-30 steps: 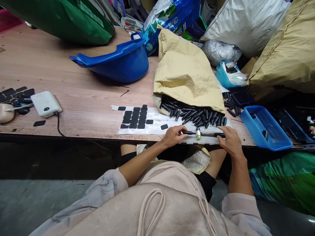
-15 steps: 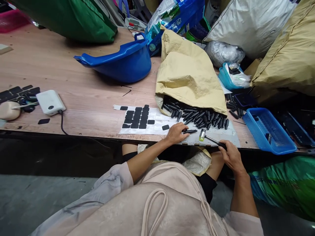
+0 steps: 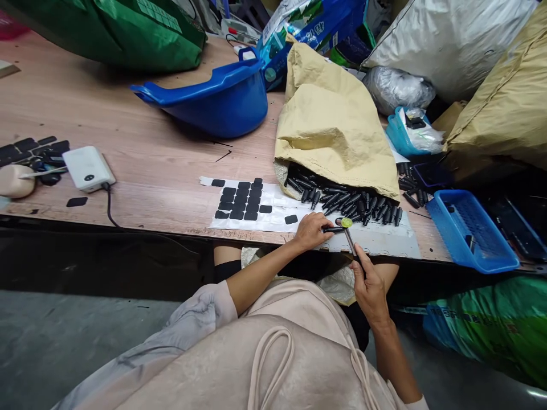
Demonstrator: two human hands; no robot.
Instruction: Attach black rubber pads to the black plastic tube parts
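My left hand pinches a slim black tube that lies sideways near the table's front edge. In my right hand is the dark handle of a small mallet with a yellow-green face. The mallet's head is at the right end of the tube; whether they touch I cannot tell. Just behind my hands, many similar black tubes spill from the mouth of a tan woven sack. Left of my left hand, a white sheet carries rows of black rounded pads.
A blue basin stands farther back on the wooden table. To the right is a blue plastic basket with a few small parts. A white box with a cable sits at left. Full sacks crowd the back right.
My right hand has moved left and turned, bringing the mallet's head over to the tube's right end. My left hand keeps hold of the tube. The camera view has shifted slightly.
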